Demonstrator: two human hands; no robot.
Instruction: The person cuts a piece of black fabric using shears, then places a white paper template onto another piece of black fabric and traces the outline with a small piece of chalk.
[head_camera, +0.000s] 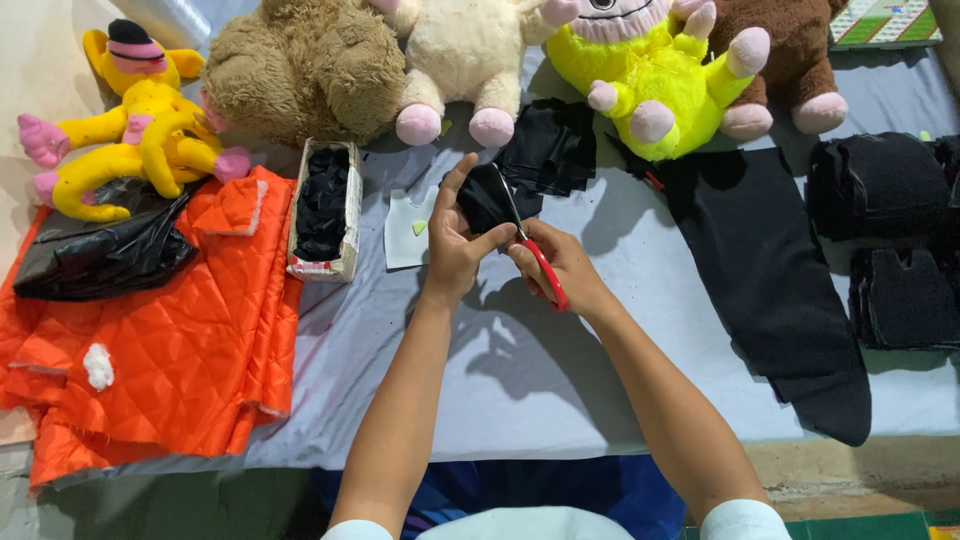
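While the left hand (455, 245) pinches a small piece of black fabric (484, 198) between thumb and raised fingers, the right hand (562, 265) is closed around the red handles of a pair of scissors (530, 250), whose blades reach up into the fabric. Both hands hover above the grey cloth-covered tabletop (540, 380), near its middle. Just left of them lie a white paper template (405, 228) and an open cardboard box of black pieces (324, 208). An orange quilted cloth (170, 350) covers the left side, a long black fabric strip (770, 270) lies to the right, and plush toys (640, 80) line the far edge.
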